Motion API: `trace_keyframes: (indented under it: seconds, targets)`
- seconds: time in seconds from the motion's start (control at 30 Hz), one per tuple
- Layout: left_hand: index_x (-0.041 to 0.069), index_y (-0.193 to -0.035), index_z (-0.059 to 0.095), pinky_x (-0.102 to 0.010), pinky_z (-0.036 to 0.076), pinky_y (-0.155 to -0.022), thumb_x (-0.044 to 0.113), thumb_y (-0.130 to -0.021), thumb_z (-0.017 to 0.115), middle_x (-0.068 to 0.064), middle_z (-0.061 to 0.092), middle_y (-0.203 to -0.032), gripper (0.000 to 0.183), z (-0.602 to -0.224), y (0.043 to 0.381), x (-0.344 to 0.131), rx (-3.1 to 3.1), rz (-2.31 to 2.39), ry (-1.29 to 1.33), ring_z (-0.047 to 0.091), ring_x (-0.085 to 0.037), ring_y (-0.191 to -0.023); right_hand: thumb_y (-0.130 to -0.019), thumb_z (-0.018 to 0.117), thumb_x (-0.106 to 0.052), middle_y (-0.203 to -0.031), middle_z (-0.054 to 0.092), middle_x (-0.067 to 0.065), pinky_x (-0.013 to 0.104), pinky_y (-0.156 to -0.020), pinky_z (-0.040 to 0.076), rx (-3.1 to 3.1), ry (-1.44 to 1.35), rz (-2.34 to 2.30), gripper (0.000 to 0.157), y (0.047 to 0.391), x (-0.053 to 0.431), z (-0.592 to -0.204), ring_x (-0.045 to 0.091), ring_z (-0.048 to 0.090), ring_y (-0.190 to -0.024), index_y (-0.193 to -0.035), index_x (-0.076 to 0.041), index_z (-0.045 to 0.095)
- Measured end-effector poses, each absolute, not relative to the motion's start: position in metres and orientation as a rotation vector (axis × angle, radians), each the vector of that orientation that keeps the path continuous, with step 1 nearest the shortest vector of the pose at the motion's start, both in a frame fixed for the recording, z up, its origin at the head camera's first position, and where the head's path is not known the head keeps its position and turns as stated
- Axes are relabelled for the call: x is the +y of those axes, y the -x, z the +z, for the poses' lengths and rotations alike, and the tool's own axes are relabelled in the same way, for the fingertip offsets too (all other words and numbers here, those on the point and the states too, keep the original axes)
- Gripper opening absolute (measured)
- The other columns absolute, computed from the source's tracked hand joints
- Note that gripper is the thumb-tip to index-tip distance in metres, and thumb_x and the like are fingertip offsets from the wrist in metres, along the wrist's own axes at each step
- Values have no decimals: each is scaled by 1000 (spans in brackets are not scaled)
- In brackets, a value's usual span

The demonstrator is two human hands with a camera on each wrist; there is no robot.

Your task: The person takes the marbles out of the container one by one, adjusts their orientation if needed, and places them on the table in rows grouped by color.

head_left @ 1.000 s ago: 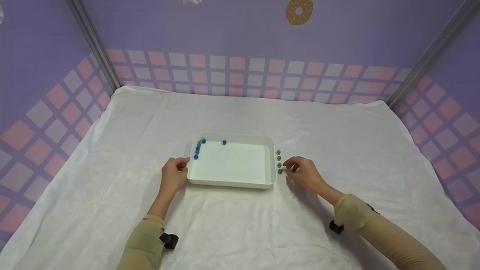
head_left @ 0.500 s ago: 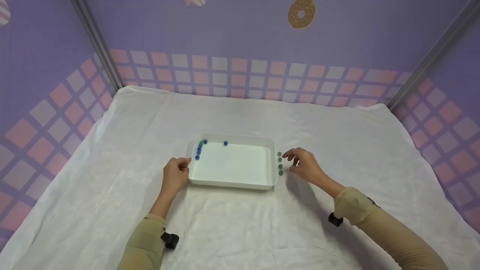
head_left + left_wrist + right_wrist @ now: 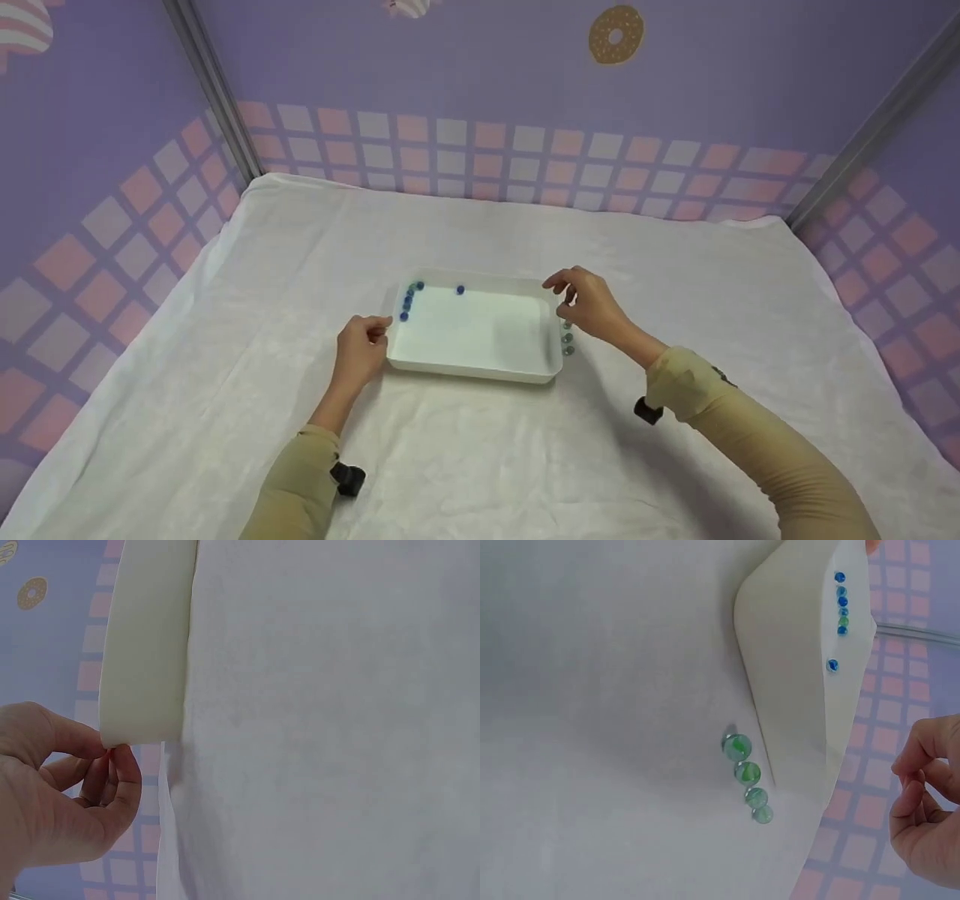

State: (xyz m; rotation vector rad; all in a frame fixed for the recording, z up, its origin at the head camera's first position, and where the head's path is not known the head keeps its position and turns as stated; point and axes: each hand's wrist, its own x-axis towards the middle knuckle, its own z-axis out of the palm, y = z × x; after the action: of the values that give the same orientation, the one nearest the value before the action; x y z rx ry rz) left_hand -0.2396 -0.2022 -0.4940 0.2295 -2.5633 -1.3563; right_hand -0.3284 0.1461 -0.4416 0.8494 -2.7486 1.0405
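A shallow white tray (image 3: 472,369) lies on the cloth. Along its left inner wall runs a line of blue and green glass marbles (image 3: 407,301), and a lone blue marble (image 3: 460,289) sits by the far wall. My left hand (image 3: 360,351) pinches the tray's left edge between thumb and fingers, as the left wrist view shows. Over the right rim hovers my right hand (image 3: 592,301), fingers loosely bent, with nothing visible between them. Several green marbles (image 3: 747,773) stand in a row on the cloth outside the right wall; the right hand partly hides them in the head view.
White cloth (image 3: 465,457) with slight wrinkles spreads around the tray. Purple walls (image 3: 480,75) with pink and white squares stand at the back and sides. Both forearms wear beige sleeves with a black camera (image 3: 349,478) at each wrist.
My right hand has risen from beside the green marbles and moved away from me, up to the tray's far right corner. The left hand keeps its place at the tray's left edge.
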Motion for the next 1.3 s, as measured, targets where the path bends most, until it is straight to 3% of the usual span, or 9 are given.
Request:
trace_keyframes:
  seconds: [0.23,0.67,1.3]
  targets:
    - [-11,-112,69,-36,52,-80,-11,-85,52,-22,61,-93,31,-491,237,-201,-2514,-1352,-208,59,-28,-87,-82,60,10,-102,64,20,32,-71,50,-2740,-879,1066,35,336,134,-436,25,60,-81,-114,0,68]
    - [-9,-116,68,-41,51,-87,-11,-89,51,-24,62,-101,32,-495,240,-203,-2549,-1381,-240,60,-32,-95,-84,65,4,-103,65,21,35,-73,50,-2718,-933,1056,32,340,126,-431,29,60,-83,-115,-1,68]
    - [-8,-117,68,-37,50,-85,-9,-89,53,-22,62,-101,31,-491,241,-202,-2561,-1394,-290,59,-29,-95,-86,69,-1,-107,65,20,37,-76,50,-2726,-991,1053,29,346,106,-427,31,60,-86,-115,-3,68]
